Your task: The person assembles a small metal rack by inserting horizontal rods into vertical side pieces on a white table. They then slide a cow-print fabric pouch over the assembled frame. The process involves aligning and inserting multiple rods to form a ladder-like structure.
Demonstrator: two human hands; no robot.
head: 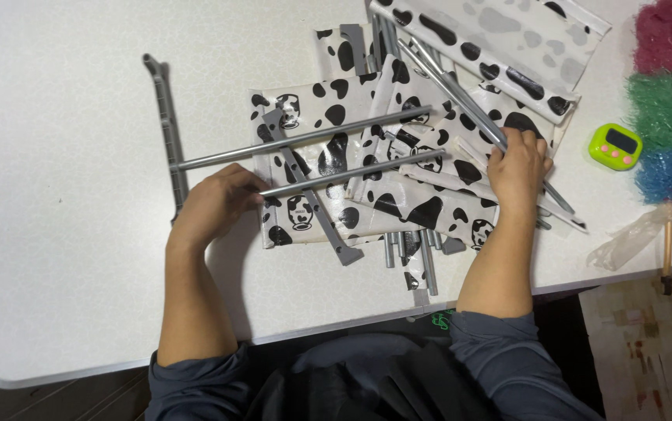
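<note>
1. Left hand (215, 204) sitting at about 8 o'clock from the pile, fingers curled around the near end of a grey metal rod (349, 173) that runs off toward 2 o'clock across the cow-print panels (312, 168). Grip closed on that rod.
2. Second grey rod (301, 138) lying roughly parallel just above the first, its left end touching a grey plastic rail (166, 125) that lies along the desk (63, 234) from 12 to 6 o'clock.
3. Right hand (517, 168) planted at 3 o'clock of the pile, fingers bent over a long grey rod (461, 93) that slants from 11 toward 5 o'clock. Looks like a closed grip on it, pressing down into the cow-print sheets underneath.
4. Pile itself dead centre of the desk: glossy white panels with black cow spots, overlapping every which way, one long folded cow-print piece (500, 39) up at 1 o'clock.
5. Grey plastic bracket (316, 210) lying diagonally over the left panel, foot end pointing to 5 o'clock.
6. Bundle of short grey tubes (414, 253) poking out from under the pile at 6 o'clock.
7. Off at 3 o'clock, well apart from the pile: small green timer (615, 146) and a fluffy duster (667, 93) banded pink, green and blue, with a crumpled clear wrapper (628, 238) near its handle.
</note>
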